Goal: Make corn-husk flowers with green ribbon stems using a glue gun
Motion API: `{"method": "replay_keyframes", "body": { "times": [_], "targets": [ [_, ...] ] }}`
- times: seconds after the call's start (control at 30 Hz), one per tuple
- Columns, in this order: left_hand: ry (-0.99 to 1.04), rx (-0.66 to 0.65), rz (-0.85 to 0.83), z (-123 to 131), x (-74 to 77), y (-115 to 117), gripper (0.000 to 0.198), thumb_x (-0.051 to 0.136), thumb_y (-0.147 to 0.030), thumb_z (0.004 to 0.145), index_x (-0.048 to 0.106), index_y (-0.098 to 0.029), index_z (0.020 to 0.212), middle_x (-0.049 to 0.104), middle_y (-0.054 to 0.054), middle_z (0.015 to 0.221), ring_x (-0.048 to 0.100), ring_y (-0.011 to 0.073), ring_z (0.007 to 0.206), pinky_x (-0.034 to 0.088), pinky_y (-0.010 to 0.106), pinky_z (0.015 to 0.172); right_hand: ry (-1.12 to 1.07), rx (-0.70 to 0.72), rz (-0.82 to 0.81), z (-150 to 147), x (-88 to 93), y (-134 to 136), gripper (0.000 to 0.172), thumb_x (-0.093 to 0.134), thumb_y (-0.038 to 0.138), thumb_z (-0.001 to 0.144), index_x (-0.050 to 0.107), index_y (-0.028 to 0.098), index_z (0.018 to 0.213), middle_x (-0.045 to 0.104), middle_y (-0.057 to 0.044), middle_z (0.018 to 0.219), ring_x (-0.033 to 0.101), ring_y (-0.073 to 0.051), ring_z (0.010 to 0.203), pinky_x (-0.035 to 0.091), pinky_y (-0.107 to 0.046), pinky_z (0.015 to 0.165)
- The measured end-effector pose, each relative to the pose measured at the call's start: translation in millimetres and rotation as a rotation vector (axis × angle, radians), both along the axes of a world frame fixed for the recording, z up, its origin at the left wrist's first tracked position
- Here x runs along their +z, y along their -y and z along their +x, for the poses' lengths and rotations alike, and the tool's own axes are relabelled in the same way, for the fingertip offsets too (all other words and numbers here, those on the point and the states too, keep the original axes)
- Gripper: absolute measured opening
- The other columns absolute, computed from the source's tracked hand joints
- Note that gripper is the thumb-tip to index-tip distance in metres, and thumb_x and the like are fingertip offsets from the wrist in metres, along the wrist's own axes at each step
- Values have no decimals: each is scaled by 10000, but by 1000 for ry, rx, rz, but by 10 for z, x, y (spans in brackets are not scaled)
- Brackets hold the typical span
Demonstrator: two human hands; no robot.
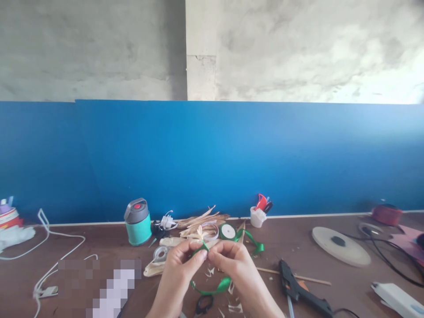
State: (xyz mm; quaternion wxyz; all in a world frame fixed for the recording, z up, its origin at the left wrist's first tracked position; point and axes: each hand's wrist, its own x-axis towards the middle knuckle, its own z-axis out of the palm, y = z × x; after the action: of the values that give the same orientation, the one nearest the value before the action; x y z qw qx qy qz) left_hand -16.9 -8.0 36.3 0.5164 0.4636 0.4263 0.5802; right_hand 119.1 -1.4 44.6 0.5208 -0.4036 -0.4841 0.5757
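My left hand (181,268) and my right hand (233,261) meet at the middle of the table with thumbs and fingertips pinched close together. Between them stands a small cream flower-like piece (200,233), seemingly of dried husk, with green ribbon (205,245) at its base. The left fingers grip this piece and the right fingertips pinch the ribbon beside it. A loose length of the ribbon curls on the table below my hands. Just behind lie a spool of green ribbon (228,231) and a pale ring-shaped roll (210,230). My fingers hide the exact wrapping point.
Dried husks (198,224) lie at the back. Dark-handled scissors (203,304) rest in front among scraps. To the right are a black glue gun (298,285), a thin stick (314,279) and a round pale disc (341,247). A teal flask (138,229) stands left.
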Motion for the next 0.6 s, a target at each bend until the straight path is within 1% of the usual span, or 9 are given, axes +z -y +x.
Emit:
{"method": "replay_keyframes", "body": {
  "times": [0.1,0.23,0.4,0.47,0.53,0.6],
  "targets": [
    [-49,-11,54,-14,6,4,132,680,-302,708,657,-175,738,627,-10,725,544,159,747,425,226,689,3,13,7,-2,-32,-11,336,785,432,569,629,134,564,511,34,481,354,-67,459,238,-211,462],
    [20,-33,71,36,-27,13,158,674,-319,723,652,-162,718,604,-10,683,532,142,686,421,212,635,28,-13,50,-5,-48,-16,340,772,438,590,625,132,568,517,26,486,371,-73,467,253,-211,459],
    [146,102,25,169,-60,34,210,752,-340,635,677,-152,690,651,9,695,572,165,725,443,225,682,122,-66,121,-38,-47,-11,310,747,406,635,621,130,568,522,18,502,403,-88,489,288,-216,464],
    [130,129,35,182,-65,39,210,744,-352,645,678,-154,673,644,4,672,568,162,709,441,221,670,144,-92,146,-49,-50,-11,301,743,394,636,617,129,567,534,10,524,419,-97,510,308,-220,477],
    [72,143,73,156,-71,33,209,730,-357,666,678,-155,655,628,-4,642,551,150,675,432,211,639,178,-104,145,-39,-42,-11,303,743,387,633,605,128,556,529,12,521,414,-94,505,306,-219,473],
    [-3,117,114,104,-76,19,201,708,-357,696,689,-158,682,634,-2,654,545,150,673,428,211,631,189,-62,119,-2,-17,-11,296,737,388,638,610,129,577,522,19,507,404,-88,484,295,-215,458]
  ]
}}
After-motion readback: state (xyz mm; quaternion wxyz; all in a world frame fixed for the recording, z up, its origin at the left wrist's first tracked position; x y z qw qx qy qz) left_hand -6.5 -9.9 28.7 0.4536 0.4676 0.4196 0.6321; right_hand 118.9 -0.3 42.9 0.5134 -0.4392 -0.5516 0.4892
